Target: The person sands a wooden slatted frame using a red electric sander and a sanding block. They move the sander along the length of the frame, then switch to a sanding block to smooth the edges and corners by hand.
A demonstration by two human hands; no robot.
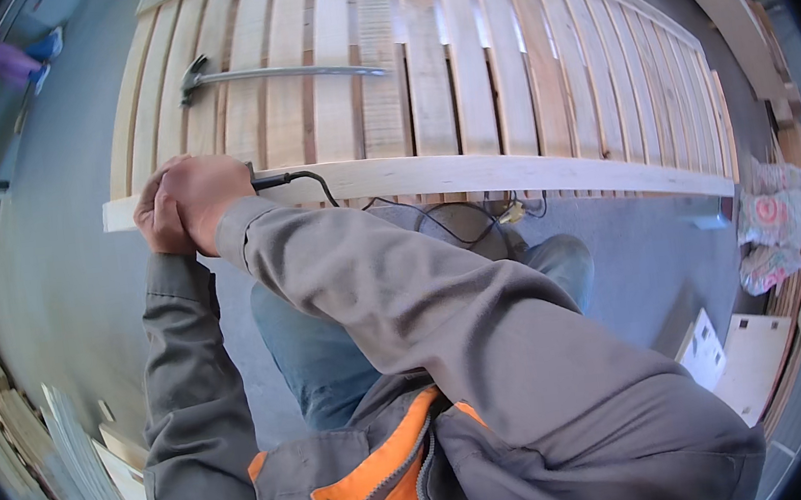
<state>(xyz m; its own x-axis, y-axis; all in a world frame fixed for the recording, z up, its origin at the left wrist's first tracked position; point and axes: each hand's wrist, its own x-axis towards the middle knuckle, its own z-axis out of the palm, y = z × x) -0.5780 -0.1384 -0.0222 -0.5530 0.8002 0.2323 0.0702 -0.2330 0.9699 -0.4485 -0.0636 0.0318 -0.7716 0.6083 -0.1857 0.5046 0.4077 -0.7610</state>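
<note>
Both my hands are together over the near left corner of a slatted wooden panel (510, 166). My right hand (213, 194) is wrapped round a corded power tool, whose body is almost wholly hidden; its dark cord end (271, 181) sticks out to the right of the hand. Pressed against the right hand from the left is my left hand (160, 216), fingers curled; it seems to grip the same tool. A claw hammer (286, 72) lies across the slats beyond my hands, its head toward the left.
A black cable (448, 230) hangs in loops below the panel's near edge, by a plug (512, 213). Timber strips (33, 450) lie at the lower left. White sacks (774, 212), boards (754, 358) and long planks (723, 1) are on the right.
</note>
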